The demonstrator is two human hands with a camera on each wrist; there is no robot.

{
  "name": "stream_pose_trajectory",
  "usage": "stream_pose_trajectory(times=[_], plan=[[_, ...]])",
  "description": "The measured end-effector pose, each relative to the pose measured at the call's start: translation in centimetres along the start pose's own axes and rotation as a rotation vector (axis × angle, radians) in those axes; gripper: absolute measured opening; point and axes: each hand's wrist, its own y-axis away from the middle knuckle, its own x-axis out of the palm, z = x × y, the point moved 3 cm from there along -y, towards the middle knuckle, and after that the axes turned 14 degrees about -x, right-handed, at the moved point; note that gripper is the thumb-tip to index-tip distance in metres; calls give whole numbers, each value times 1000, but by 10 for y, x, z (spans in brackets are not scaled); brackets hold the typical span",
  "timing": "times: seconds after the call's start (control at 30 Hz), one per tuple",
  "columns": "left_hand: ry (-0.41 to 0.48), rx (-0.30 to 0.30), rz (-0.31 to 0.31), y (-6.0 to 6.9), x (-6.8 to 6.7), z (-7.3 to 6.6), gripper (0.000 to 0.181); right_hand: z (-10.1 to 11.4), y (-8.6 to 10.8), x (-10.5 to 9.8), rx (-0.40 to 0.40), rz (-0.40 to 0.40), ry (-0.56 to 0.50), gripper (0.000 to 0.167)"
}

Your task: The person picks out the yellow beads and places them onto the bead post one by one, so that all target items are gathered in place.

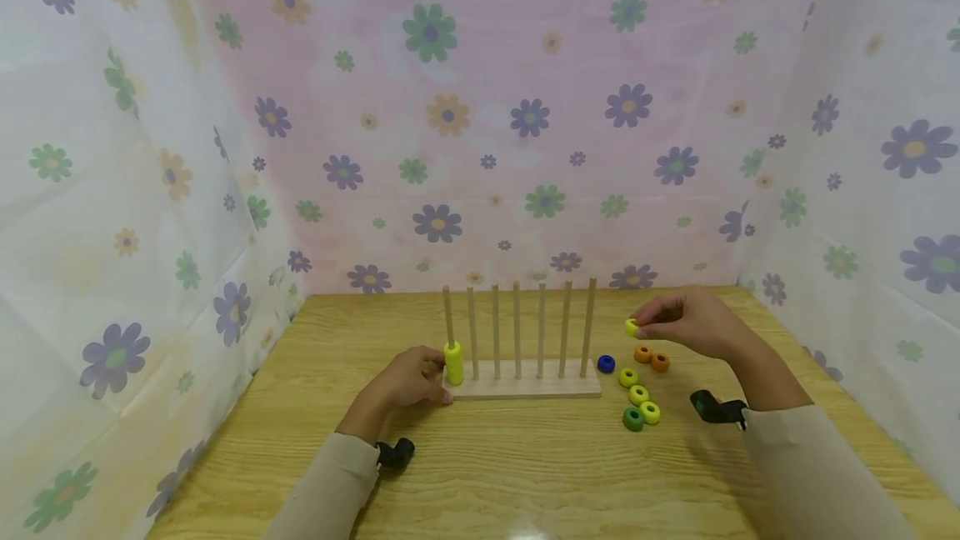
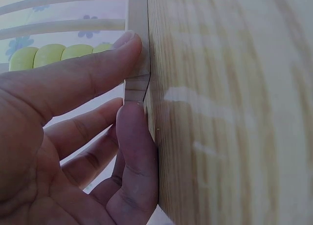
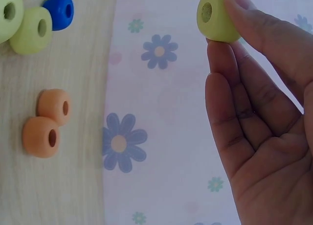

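A wooden peg rack stands on the table, with several yellow beads stacked on its leftmost peg. My left hand holds the left end of the rack's base; in the left wrist view its fingers touch the end of the wood. Right of the rack, above the table, my right hand pinches one yellow bead between thumb and fingers. The bead's hole shows in the right wrist view. The rack's other pegs are bare.
Loose beads lie right of the rack: a blue one, two orange ones, three yellow ones and a green one. Flowered cloth surrounds the wooden table at the back and sides.
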Motion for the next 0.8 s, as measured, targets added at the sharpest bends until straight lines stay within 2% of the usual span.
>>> stream_pose_trajectory(times=[0.37,0.8], plan=[[5,10,-1,-2,0,1,71,21,-14,-10,-35,-16,35,11],[6,5,2,-2,0,2,71,42,-24,-15,-75,-73,32,9]])
